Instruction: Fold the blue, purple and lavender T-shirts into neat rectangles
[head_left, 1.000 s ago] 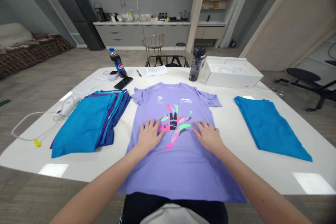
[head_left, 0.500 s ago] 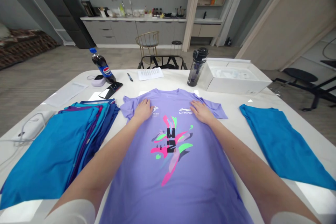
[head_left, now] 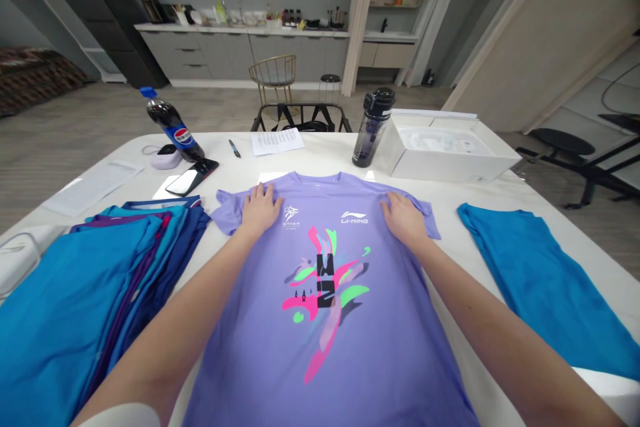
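Observation:
A purple T-shirt [head_left: 270, 347] with a colourful print lies spread front side up, its collar pointing away from me. My left hand [head_left: 261, 208] rests flat on its left shoulder, fingers stretched toward the collar side. On the opposite shoulder, near the right sleeve, my right hand [head_left: 404, 217] lies palm down with the fingers extended. Neither hand grasps the cloth. Left of the shirt is a stack of folded blue and purple shirts [head_left: 75, 280]. A folded blue garment [head_left: 543, 280] lies to the right.
The white table [head_left: 225, 177] also bears a cola bottle [head_left: 175, 128], a phone [head_left: 193, 177], a pen [head_left: 235, 148], a printed sheet [head_left: 277, 141], a dark tumbler [head_left: 373, 130] and an open white box [head_left: 445, 163]. A white device [head_left: 23, 260] with a cable sits far left.
Both hands have slid outward over the shirt's shoulders, the left hand leftward and the right hand rightward. The left chest logo is now uncovered. The camera view has shifted slightly.

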`<state>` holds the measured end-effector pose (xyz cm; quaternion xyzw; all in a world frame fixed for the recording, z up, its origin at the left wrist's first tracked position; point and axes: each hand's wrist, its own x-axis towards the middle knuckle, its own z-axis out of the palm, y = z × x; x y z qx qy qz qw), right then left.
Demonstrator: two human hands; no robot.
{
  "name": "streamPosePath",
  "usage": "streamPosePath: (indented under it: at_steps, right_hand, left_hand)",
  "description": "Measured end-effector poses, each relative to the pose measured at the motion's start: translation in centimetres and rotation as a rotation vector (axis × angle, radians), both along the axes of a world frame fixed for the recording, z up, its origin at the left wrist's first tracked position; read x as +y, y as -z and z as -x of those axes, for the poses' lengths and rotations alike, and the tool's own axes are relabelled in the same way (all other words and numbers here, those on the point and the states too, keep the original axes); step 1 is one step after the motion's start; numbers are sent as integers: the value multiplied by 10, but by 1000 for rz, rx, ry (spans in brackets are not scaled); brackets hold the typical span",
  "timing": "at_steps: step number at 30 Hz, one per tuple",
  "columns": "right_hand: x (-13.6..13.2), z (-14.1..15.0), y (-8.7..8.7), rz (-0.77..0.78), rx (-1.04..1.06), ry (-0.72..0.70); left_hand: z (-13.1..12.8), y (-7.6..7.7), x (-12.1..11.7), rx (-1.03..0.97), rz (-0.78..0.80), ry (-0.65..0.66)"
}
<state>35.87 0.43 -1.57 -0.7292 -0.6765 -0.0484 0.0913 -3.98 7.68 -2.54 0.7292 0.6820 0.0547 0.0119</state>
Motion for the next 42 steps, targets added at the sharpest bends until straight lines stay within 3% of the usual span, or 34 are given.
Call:
streamPosePath:
  at_steps: [2,5,9,11,14,15,19,23,29,33,36,39,42]
  right_hand:
    - [-1,-9,6,79,58,14]
    - [3,-54,13,169,71,125]
    - [9,-100,7,82,-11,356]
    - [12,-90,-1,-11,-72,317]
    - [22,-40,-11,-18,-29,55]
    - [27,-21,-13,1,-1,33]
    - [49,27,-12,68,105,308]
    - [69,24,-4,157,174,383]
    - [94,0,9,49,119,385]
    - [103,-9,10,22,95,339]
    - [97,-4,6,-21,78,319]
    - [79,22,-2,-111,41,261]
    - [54,70,-8,-94,59,63]
  left_hand:
    - [-3,4,1,-7,38,18]
    - [-3,9,0,-20,49,17]
    - [0,10,-1,-78,17,12]
    - [2,6,3,-109,-46,15]
    - [4,-2,18,-112,-142,-4]
    - [3,-4,25,-102,-143,-19]
    - [-2,-9,50,-55,-65,-93]
    - [-8,-4,66,-69,-49,-92]
    - [-30,-3,81,-128,-147,-39]
    - [-41,-14,64,-143,-258,0]
    - [-25,-22,34,-67,-269,-53]
    - [10,-26,7,6,-175,-127]
    - [40,-26,-8,65,-100,-222]
